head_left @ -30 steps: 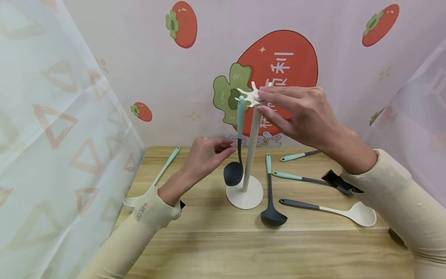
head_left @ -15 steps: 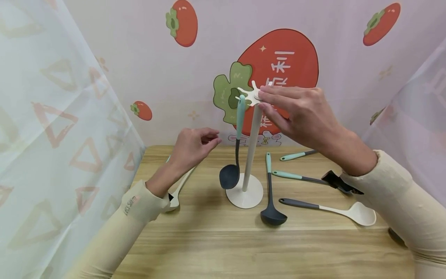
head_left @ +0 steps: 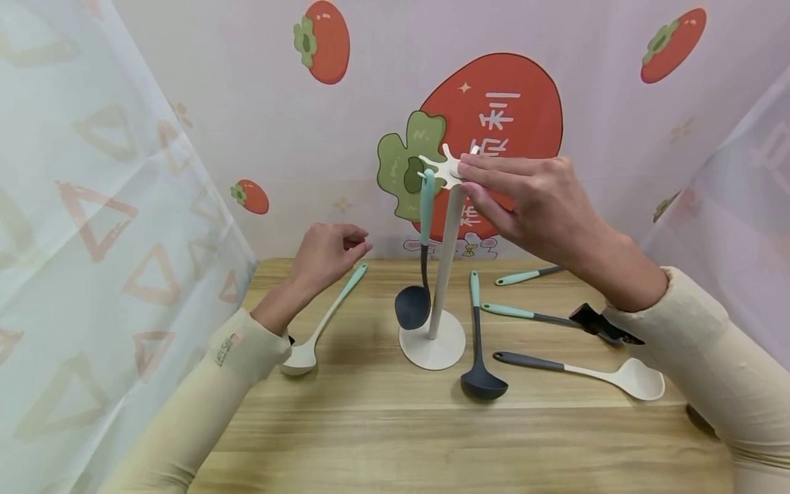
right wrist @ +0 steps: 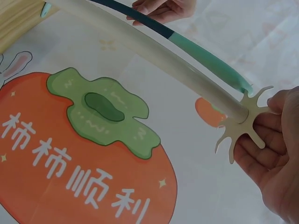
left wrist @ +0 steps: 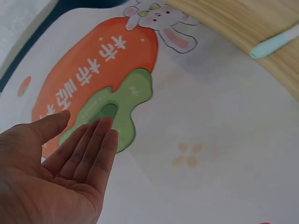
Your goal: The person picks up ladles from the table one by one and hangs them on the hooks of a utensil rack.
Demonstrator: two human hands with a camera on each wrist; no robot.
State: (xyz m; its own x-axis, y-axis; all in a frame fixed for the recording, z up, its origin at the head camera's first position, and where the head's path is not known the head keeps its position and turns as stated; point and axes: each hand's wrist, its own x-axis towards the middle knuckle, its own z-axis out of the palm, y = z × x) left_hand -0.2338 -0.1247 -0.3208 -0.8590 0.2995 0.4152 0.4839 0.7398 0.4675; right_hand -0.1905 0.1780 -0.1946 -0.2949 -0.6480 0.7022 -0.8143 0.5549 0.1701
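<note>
Right hand (head_left: 540,195): fingers nearly straight, tips laid on the white crown of the utensil stand (head_left: 447,254); thumb lower, at the crown's edge.

Left hand (head_left: 330,250): fingers relaxed and slightly bent, thumb apart from them, palm bare in the left wrist view. Raised above the table (head_left: 370,446), clear of the hanging ladle (head_left: 427,216).

That ladle: mint handle up, its end on a left-side prong of the crown, near the right fingertips but apart from them. Dark bowl low beside the pole, over the round base in the head view; whether it touches the pole, cannot tell.

Just below the left fingertips in that view, the mint handle end of a white ladle (head_left: 301,357), lying on the wood, bowl toward the left sleeve.

Right of the base: a dark ladle (head_left: 484,385), bowl nearest the wearer. Farther right, two mint-handled utensils (head_left: 507,311) and a white-headed spoon (head_left: 642,381). Behind, a backdrop (head_left: 592,41) printed with persimmons.
</note>
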